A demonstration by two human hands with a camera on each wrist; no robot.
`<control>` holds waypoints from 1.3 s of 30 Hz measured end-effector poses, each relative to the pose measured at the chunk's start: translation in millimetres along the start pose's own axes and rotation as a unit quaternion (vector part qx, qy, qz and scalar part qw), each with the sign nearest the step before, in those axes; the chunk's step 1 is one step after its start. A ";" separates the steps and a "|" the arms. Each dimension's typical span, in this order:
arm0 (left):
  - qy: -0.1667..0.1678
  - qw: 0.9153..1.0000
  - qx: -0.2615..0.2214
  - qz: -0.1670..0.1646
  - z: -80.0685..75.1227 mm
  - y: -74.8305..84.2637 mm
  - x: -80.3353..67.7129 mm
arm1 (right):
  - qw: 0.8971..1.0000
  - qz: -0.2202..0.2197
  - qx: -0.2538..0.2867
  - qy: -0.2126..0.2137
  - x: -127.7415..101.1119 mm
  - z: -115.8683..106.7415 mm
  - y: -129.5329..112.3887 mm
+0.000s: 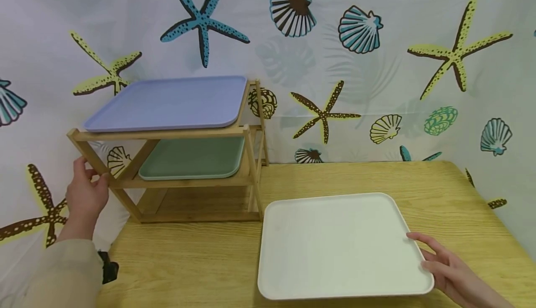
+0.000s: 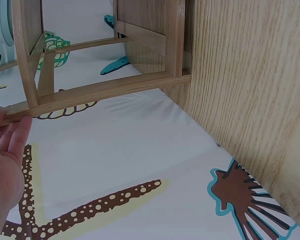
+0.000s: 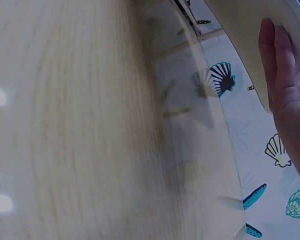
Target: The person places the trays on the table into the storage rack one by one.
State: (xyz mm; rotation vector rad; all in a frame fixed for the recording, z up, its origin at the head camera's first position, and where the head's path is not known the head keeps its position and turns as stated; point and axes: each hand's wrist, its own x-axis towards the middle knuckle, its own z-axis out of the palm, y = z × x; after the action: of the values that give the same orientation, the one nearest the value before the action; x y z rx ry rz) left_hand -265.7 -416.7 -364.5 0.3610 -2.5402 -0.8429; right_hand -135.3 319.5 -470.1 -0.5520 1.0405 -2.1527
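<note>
A white tray point(image 1: 335, 247) lies flat on the wooden table point(image 1: 188, 261). My right hand point(image 1: 448, 271) grips its right edge near the front corner, thumb on the rim; the right wrist view shows fingers point(image 3: 285, 75) curled against the tray's edge point(image 3: 250, 30). At the back left stands a three-level wooden rack point(image 1: 251, 159) with a blue tray point(image 1: 167, 101) on top and a green tray point(image 1: 192, 159) on the middle level. The bottom level is bare. My left hand point(image 1: 85, 196) holds the rack's left leg, and its fingers point(image 2: 7, 150) touch the end of a rail point(image 2: 105, 90).
A curtain printed with starfish and shells point(image 1: 377, 66) hangs close behind the table and to both sides. The rack sits at the table's back left corner. The table's right edge point(image 1: 502, 233) runs close to my right hand.
</note>
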 end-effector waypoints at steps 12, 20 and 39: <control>0.005 1.000 0.007 -0.007 -4.0 0.2 1.8 | 0.998 0.002 -0.002 -0.065 51.9 40.2 60.0; 0.008 1.000 0.005 -0.001 -4.2 -0.3 1.5 | 0.999 -0.020 -0.034 -0.015 111.0 79.0 104.0; 0.006 0.999 0.008 0.031 -3.0 -3.1 0.9 | 0.994 -0.046 -0.070 0.068 204.9 144.0 156.8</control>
State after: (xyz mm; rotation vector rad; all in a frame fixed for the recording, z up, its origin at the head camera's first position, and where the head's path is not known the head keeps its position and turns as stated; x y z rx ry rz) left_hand -264.7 -421.0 -363.9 0.2887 -2.5335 -0.7956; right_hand -125.3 25.2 -494.2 -0.5345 1.2707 -2.2353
